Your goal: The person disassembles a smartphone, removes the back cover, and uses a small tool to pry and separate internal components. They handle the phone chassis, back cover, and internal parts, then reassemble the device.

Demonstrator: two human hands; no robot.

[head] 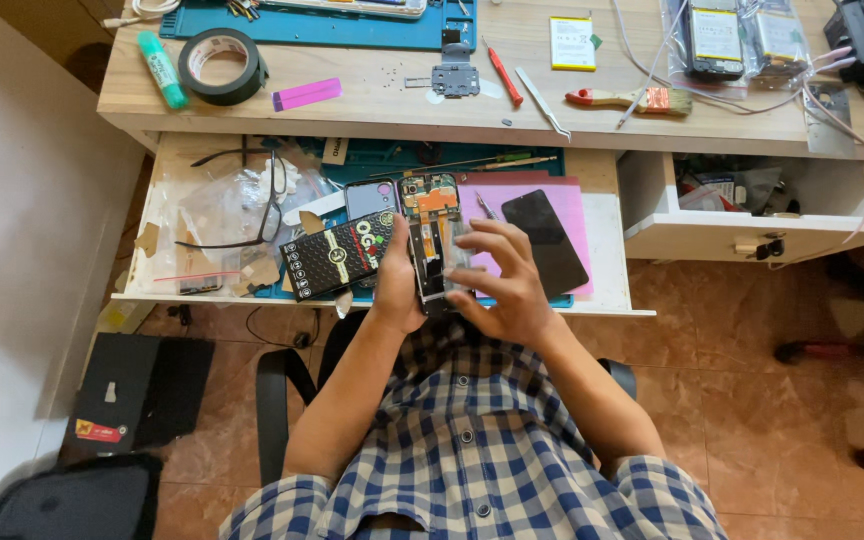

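Observation:
An opened phone (pixel 432 230) with its back off and its orange and black insides showing is held upright over the open left drawer (pixel 592 300). My left hand (pixel 397 285) grips its lower left edge. My right hand (pixel 502 275) rests on its right side with fingers spread across the body. A black screen panel (pixel 544 242) lies on a pink sheet (pixel 572 205) just right of my hands. Another grey phone back (pixel 370 197) lies left of the held phone, next to a black printed box (pixel 337 255).
On the desk top lie a black tape roll (pixel 220 65), a green tube (pixel 162 68), a red screwdriver (pixel 503 75), tweezers (pixel 542 102), a brush (pixel 627 99), a blue mat (pixel 322 25) and bagged phones (pixel 717 40). A second drawer (pixel 752 225) stands open at right.

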